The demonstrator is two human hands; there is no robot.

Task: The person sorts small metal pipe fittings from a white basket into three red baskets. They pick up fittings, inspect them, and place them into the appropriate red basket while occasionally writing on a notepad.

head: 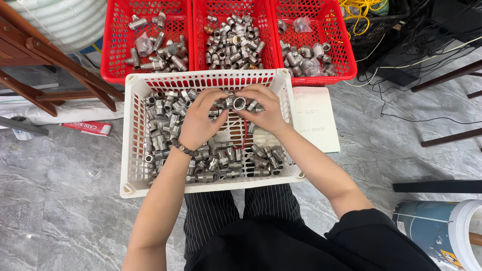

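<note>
The floor [65, 200] is grey marbled tile with pale veins, evenly lit and lightly glossy. At upper left stands a dark reddish wooden frame [55, 65] of slanted bars, with a coil of pale ribbed hose [60, 20] behind it. Black cables [401, 85] trail across the tiles at upper right, near a tangle of yellow cord [361, 10]. Dark furniture legs [447, 135] cross the right side. A white bucket [452, 231] with a blue-grey label sits at lower right, and a white notebook [315, 118] lies on the floor
</note>
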